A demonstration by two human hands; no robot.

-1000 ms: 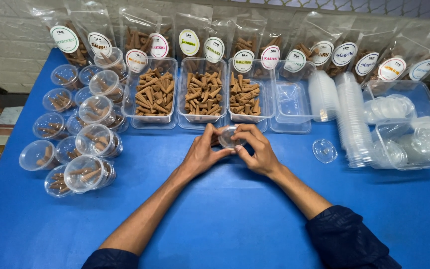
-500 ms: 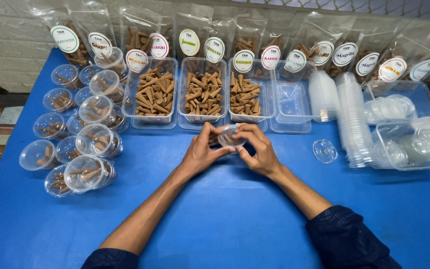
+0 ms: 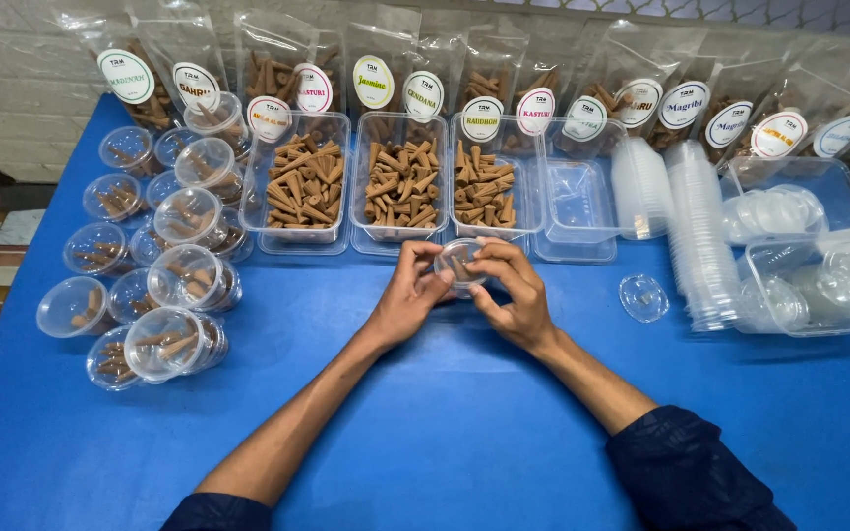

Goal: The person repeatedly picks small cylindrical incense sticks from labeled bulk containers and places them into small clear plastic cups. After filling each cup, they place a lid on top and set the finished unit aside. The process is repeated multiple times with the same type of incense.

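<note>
Head view: both hands, left (image 3: 407, 295) and right (image 3: 512, 295), closed round small clear cup (image 3: 459, 264) of brown cones above blue worktop (image 3: 464, 413), seemingly pressing lid shut; next, firm even squeeze.

Single head-worn view, looking steeply down from above the flat blue table (image 3: 464, 433), facing twelve o'clock toward the pale tiled wall (image 3: 12, 88), arm's-length close, forearms entering from six o'clock

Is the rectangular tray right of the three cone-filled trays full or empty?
Empty: the clear tray shows only its bare bottom, no brown cones.
</note>
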